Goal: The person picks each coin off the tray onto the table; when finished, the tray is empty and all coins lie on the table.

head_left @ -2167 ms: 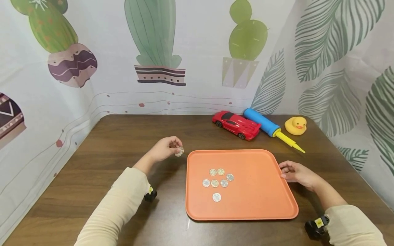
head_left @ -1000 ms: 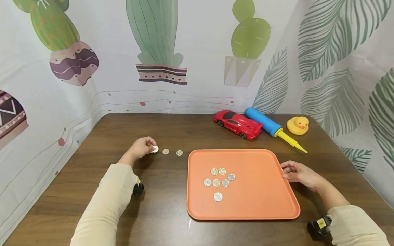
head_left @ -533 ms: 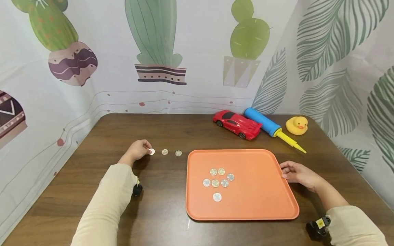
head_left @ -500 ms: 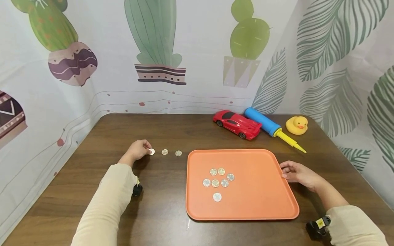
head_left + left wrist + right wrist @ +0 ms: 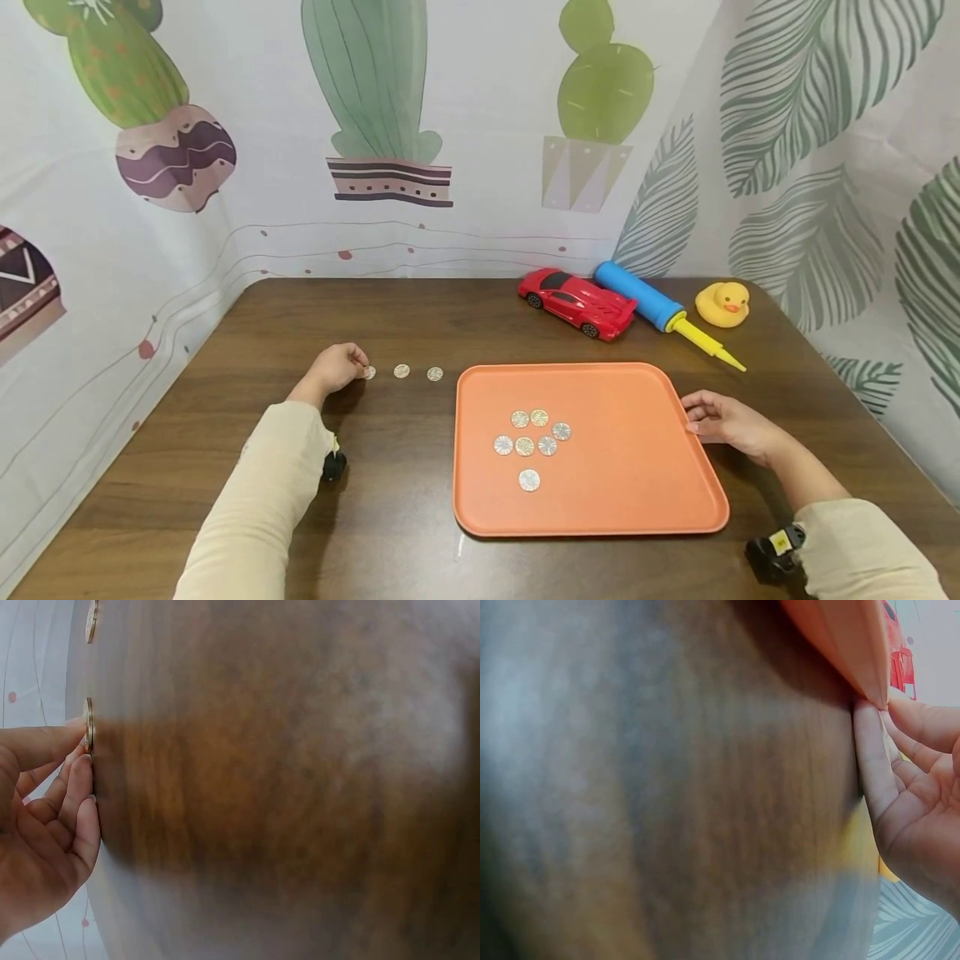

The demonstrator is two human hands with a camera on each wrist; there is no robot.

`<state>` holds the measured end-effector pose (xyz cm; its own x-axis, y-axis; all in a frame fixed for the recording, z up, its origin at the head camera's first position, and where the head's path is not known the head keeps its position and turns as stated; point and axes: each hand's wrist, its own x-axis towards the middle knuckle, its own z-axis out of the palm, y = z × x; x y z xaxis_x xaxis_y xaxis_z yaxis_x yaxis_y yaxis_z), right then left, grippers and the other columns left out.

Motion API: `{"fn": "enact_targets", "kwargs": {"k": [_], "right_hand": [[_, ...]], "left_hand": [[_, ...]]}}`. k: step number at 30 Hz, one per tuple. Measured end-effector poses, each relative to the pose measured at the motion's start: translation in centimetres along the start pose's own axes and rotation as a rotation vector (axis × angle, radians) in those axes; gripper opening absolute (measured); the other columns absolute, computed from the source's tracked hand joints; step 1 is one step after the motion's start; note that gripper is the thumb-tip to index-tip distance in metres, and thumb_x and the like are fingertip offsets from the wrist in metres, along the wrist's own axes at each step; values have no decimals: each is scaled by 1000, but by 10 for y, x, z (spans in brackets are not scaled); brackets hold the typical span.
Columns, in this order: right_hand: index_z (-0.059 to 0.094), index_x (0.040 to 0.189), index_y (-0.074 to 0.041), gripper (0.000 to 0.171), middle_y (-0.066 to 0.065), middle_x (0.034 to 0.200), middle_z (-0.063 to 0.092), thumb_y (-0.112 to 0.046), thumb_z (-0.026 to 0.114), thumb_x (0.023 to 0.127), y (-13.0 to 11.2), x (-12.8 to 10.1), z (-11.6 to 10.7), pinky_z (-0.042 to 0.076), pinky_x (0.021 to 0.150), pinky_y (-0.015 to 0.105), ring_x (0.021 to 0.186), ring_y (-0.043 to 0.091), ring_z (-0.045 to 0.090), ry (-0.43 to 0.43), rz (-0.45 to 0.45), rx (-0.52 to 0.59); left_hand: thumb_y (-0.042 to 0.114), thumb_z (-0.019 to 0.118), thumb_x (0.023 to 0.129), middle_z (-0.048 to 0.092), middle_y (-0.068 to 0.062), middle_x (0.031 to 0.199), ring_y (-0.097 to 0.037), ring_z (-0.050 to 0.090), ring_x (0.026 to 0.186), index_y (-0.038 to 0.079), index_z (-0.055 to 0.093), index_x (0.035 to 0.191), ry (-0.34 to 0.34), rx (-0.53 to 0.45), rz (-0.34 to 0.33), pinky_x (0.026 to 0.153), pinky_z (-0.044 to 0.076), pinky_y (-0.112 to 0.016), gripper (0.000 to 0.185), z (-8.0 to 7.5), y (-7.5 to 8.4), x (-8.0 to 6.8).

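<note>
My left hand [image 5: 339, 367] is low over the table at the left end of a short row of coins. Thumb and fingertips pinch the edge of one patterned coin [image 5: 370, 372], which lies nearly flat at the tabletop; the left wrist view shows this coin [image 5: 89, 725] edge-on at the fingertips. To its right lie a second coin [image 5: 402, 371] and a third coin [image 5: 435, 374]. An orange tray [image 5: 637, 492] bears several gold and silver coins [image 5: 528, 480] on its left half. My right hand [image 5: 731, 427] grips the tray's right rim, thumb and fingers meeting at the edge.
Behind the tray stand a red toy car [image 5: 577, 304], a blue and yellow pump [image 5: 641, 296] and a yellow rubber duck [image 5: 723, 304]. All rest on a brown wooden table [image 5: 390, 500]. A cloth printed with cacti [image 5: 487, 100] hangs at the table's back edge.
My left hand has moved left from beside the tray, leaving two coins in a row. The coin at its fingers has tipped down flatter. The right hand and tray stay put.
</note>
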<state>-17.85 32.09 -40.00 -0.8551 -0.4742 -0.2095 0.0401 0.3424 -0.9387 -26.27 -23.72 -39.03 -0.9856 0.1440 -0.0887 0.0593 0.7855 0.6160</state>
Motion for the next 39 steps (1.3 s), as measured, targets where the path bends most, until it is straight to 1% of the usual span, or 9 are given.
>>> {"fn": "enact_targets", "kwargs": {"k": [3,7,12,18,24,30,34,39], "right_hand": [[25,111,22,43,10,90,50,-2,49,85,0,0,0,46,69,27,78,11,53,2,0,-4],[25,111,22,42,11,90,49,-2,49,85,-1,0,1,46,69,27,78,12,53,5,10,-8],[26,112,22,42,11,91,49,-2,48,86,-2,0,1,46,70,27,79,13,53,1,16,-8],[25,111,22,42,12,91,49,-2,48,85,-1,0,0,46,70,28,79,13,53,-4,17,-9],[25,112,22,43,11,91,49,-2,49,85,0,1,0,46,70,28,79,13,53,0,21,-1],[24,111,22,42,11,91,49,-1,48,85,0,0,0,47,70,28,79,13,53,-12,8,1],[25,111,22,42,11,91,50,-2,49,85,-1,0,0,47,70,28,79,13,54,-12,8,1],[24,111,22,43,11,91,50,-2,49,85,-1,1,0,47,70,28,79,14,54,-17,6,4]], "left_hand": [[4,58,75,56,-8,73,-18,50,67,-5,54,84,-3,-24,7,62,38,-28,13,-1,-1,-2],[3,58,75,57,-8,73,-18,52,65,-5,54,86,16,-69,1,59,39,-28,15,-2,-3,-4],[1,56,75,58,-10,75,-21,54,67,-5,54,88,39,-136,5,61,41,-29,14,-3,-5,-7],[6,58,78,58,-11,84,-20,52,75,-3,54,92,63,-149,26,65,39,-29,17,-5,-2,-11],[4,59,78,58,-13,85,-17,54,74,-7,52,95,25,-234,84,66,42,-30,21,-2,9,-16],[4,62,76,58,-12,86,-15,53,76,-6,54,95,11,-276,131,68,42,-27,23,7,22,-18],[3,62,75,58,-14,88,-18,53,77,-5,54,95,-4,-297,166,69,41,-28,23,13,35,-19],[6,62,76,57,-16,90,-20,52,79,-5,53,97,-51,-328,202,71,40,-31,25,19,51,-22]]}}
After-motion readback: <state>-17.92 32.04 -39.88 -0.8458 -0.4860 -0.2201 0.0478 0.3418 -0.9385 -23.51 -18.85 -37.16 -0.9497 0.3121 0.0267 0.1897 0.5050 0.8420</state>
